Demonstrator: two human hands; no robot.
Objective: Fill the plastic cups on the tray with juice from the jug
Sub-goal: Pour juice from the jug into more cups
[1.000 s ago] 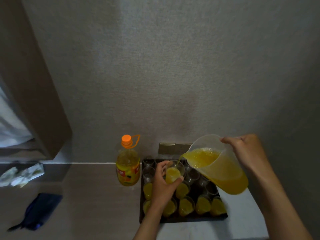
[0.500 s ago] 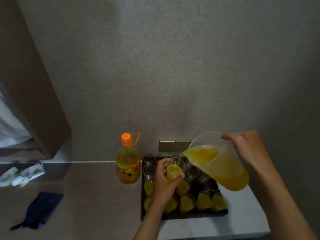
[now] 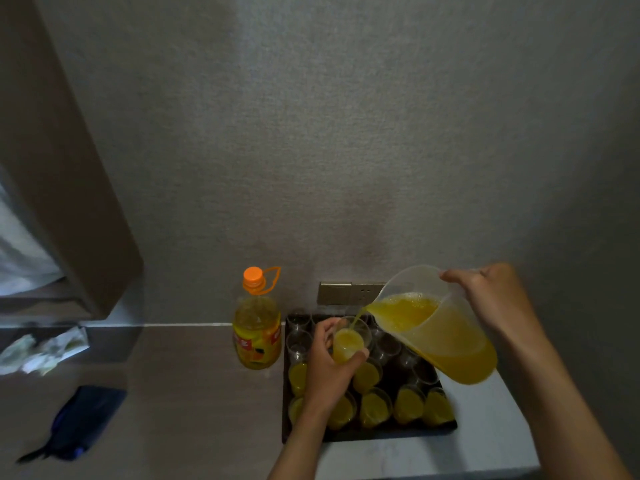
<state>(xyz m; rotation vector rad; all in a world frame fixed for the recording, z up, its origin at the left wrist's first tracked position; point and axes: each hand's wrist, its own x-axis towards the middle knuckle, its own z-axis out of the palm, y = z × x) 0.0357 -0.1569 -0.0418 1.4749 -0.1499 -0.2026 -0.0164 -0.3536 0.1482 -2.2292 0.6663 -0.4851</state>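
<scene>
The cup (image 3: 349,341) in the left hand (image 3: 329,368), lifted over the tray (image 3: 285,393), has filled higher than a second ago, nearly enough. The right hand (image 3: 498,303) grips the tilted jug (image 3: 446,341), stream running into the cup. Beyond the left hand, empty cups wait; nearer ones are full.

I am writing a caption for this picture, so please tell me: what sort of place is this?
Probably an indoor room in a home or a lodging, at a counter set against a plain textured wall. A wall socket sits just above the counter, and a juice bottle stands beside a tray of plastic cups.
</scene>
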